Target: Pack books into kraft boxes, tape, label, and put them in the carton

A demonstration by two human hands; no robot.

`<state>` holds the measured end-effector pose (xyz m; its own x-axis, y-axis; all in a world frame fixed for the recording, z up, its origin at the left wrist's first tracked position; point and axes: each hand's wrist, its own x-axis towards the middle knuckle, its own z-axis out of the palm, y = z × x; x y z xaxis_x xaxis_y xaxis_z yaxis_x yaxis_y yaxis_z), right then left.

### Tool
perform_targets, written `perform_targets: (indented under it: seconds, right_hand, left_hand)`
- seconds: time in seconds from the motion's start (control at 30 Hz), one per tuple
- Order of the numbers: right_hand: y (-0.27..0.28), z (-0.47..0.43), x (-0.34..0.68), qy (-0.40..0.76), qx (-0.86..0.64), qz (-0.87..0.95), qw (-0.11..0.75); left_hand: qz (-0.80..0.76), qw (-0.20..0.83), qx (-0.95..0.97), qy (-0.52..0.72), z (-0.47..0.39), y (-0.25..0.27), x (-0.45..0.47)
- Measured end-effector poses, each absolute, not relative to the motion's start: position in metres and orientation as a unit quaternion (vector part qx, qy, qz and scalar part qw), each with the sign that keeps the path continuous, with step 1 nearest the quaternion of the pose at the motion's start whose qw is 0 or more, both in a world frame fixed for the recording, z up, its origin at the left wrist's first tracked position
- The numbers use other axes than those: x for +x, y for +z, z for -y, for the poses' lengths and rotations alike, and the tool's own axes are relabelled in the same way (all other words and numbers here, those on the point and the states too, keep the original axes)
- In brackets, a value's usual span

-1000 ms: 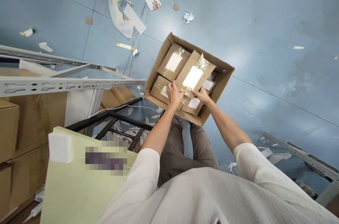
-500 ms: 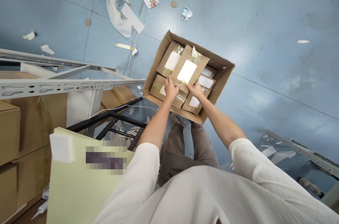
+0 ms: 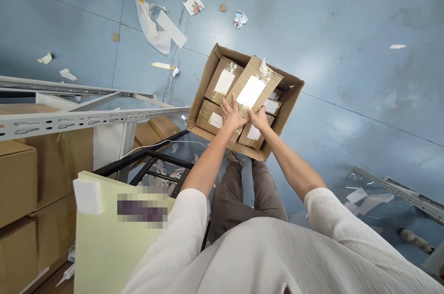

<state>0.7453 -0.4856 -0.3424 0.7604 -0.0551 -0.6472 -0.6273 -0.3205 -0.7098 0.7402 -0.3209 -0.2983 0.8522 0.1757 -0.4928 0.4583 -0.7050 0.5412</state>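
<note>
A large open cardboard box [image 3: 204, 74] stands on the floor in front of my feet. Several smaller taped boxes with white labels lie in it, among them a small box [image 3: 212, 117] at the near left. Above these, a tilted cardboard box [image 3: 250, 92] with a white label and clear tape is gripped at its near end. My left hand [image 3: 233, 114] holds its left near corner, fingers on the side. My right hand [image 3: 259, 119] holds its right near corner, thumb on top. The undersides of both grips are hidden.
Metal shelving [image 3: 104, 115] with cardboard boxes [image 3: 48, 169] stands to my left, beside a black frame [image 3: 166, 159] and a pale yellow panel [image 3: 114, 247]. Paper scraps [image 3: 152, 30] litter the blue floor. A metal rail [image 3: 398, 192] lies at the right.
The labelled box in my hands has shifted slightly to the right over the others. My left hand has moved right with it, its fingers now more spread along the edge.
</note>
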Motion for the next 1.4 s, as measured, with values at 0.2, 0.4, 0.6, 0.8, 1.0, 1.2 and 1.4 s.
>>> perform_targets:
  seconds: [0.2,0.4,0.6,0.8,1.0,1.2,1.4]
  right_hand:
    - [-0.336,0.488,0.755,0.286,-0.777,-0.229,0.511]
    - [-0.347,0.492,0.748,0.288,-0.775,-0.232,0.513]
    - [-0.322,0.49,0.74,0.251,-0.778,-0.211,0.536]
    - [-0.249,0.473,0.731,0.211,-0.799,-0.173,0.535]
    - [-0.228,0.427,0.711,0.255,-0.782,-0.117,0.556]
    - [-0.271,0.395,0.69,0.388,-0.72,-0.016,0.576]
    - [-0.299,0.433,0.69,0.42,-0.749,0.007,0.513]
  left_hand:
    - [-0.184,0.318,0.9,-0.233,0.333,-0.3,0.754]
    - [-0.212,0.319,0.893,-0.235,0.343,-0.307,0.746]
    - [-0.181,0.297,0.913,-0.214,0.345,-0.273,0.745]
    - [-0.173,0.226,0.937,-0.202,0.33,-0.192,0.733]
    - [-0.239,0.182,0.932,-0.2,0.285,-0.154,0.695]
    - [-0.289,0.161,0.908,-0.256,0.233,-0.189,0.652]
    - [-0.277,0.183,0.906,-0.261,0.23,-0.221,0.637]
